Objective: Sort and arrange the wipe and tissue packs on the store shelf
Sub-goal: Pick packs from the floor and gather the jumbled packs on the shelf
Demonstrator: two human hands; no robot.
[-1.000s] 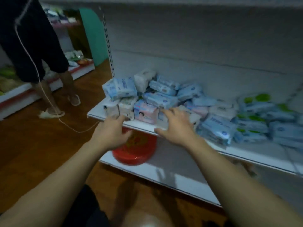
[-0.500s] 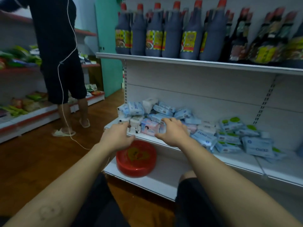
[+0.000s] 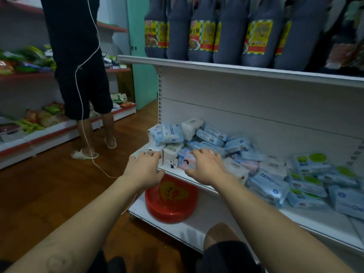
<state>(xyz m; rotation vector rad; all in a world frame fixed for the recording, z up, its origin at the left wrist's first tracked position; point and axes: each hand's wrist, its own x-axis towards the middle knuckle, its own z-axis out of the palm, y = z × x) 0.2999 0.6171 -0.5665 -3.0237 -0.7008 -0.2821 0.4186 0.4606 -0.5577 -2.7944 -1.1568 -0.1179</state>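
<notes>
Finding: the wipe and tissue packs are lying in a loose heap on the shelf (image 3: 315,223) directly above the red basin (image 3: 171,200) and running off to the right of it.

Your right hand (image 3: 206,168) is sitting over the pink pack (image 3: 186,160), just above the basin. Its fingers (image 3: 199,153) are spreading apart and arching over the top of the pack, with the thumb pressing against the near face.

Your left hand (image 3: 144,168) is reaching to the shelf lip above the basin's left edge, beside the white tissue packs (image 3: 171,154). Its fingers are curling, but I cannot tell whether they are clamping on anything.

Handling, as a judgement: these packs are looking light, soft and film-wrapped, so they are likely to be slippery and to sag. Taking each one across its short sides is advisable, not by a corner. The blue ZERO pack (image 3: 172,133) is leaning on its neighbours above the basin, and it may be ready to slide once the front row is disturbed.

Limits of view: the green-lidded packs (image 3: 311,164) far right of the basin are blurring and running out of frame. The lower layers of the heap are hiding under the upper ones. The small print is not reading. Your palms are facing away.
</notes>
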